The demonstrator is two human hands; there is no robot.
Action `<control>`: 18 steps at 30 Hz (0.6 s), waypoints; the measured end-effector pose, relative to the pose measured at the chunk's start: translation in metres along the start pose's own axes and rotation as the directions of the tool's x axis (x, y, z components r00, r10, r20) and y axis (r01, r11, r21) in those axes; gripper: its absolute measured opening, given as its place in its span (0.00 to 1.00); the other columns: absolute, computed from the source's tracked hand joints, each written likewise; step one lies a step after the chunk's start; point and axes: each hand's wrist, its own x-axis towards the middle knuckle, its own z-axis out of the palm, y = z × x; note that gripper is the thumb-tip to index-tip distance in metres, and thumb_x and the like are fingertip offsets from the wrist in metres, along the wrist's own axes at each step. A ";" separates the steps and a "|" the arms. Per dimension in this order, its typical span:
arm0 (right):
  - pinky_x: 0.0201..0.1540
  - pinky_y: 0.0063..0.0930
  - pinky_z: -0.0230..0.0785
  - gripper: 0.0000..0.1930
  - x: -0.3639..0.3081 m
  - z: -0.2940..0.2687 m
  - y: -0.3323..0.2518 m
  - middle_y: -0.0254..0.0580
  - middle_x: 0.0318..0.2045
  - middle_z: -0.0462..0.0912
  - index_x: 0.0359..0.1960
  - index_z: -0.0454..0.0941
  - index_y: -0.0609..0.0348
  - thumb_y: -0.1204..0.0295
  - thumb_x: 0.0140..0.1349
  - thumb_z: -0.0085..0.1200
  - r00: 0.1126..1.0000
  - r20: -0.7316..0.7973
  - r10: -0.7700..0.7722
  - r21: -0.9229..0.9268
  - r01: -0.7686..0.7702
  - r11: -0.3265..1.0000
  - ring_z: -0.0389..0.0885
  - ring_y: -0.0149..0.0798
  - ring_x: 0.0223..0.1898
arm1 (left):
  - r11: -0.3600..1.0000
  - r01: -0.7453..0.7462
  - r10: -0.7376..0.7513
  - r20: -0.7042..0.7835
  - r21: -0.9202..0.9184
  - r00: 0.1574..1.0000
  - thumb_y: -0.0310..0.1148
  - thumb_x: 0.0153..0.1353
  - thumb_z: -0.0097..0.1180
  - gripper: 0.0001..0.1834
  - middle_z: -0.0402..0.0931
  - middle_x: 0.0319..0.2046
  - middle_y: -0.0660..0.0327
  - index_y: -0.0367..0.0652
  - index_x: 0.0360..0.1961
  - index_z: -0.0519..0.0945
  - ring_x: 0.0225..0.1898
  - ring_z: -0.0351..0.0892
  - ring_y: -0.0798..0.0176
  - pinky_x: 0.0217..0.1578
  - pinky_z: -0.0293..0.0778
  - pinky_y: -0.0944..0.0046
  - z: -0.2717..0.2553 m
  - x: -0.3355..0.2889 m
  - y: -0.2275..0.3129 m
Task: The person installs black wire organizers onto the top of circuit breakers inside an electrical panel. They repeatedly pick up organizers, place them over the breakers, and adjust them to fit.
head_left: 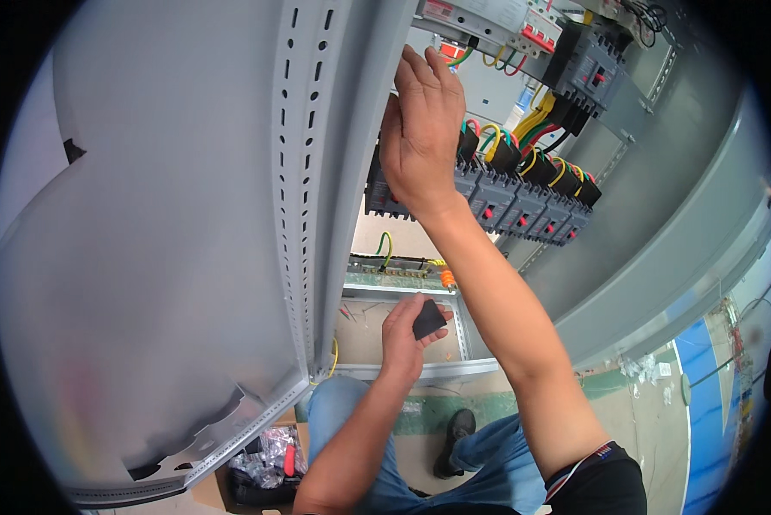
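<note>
A thin black rectangular plate (pixel 430 319) lies in my left hand (pixel 405 333), held between thumb and fingers low in front of the open grey cabinet. My right hand (pixel 426 129) is raised inside the cabinet, its back toward me, at the upper side of the left end of a row of grey circuit breakers (pixel 523 210) with red switches. Its fingers are pressed together and bent away at the tips; what they grip, if anything, is hidden. Coloured wires (pixel 492 142) and black covers (pixel 540 169) sit along the breakers' upper side, right of this hand.
A larger breaker (pixel 589 73) and a rail of small breakers (pixel 535 34) sit above. A slotted upright (pixel 304 172) and grey panel (pixel 162 240) flank the left. Below are a wire bar (pixel 394 266), an orange insulator (pixel 448 280) and a box of bagged parts (pixel 269 459).
</note>
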 end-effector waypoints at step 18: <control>0.74 0.75 0.45 0.25 0.000 0.023 0.036 0.47 0.70 0.72 0.61 0.79 0.49 0.62 0.62 0.66 0.990 0.127 -0.061 -0.170 0.082 0.982 0.63 0.59 0.74 | 1.000 0.021 -0.021 0.045 0.012 0.999 0.45 0.78 0.52 0.17 0.84 0.43 0.54 0.40 0.49 0.79 0.46 0.88 0.55 0.39 0.83 0.59 0.002 -0.001 -0.003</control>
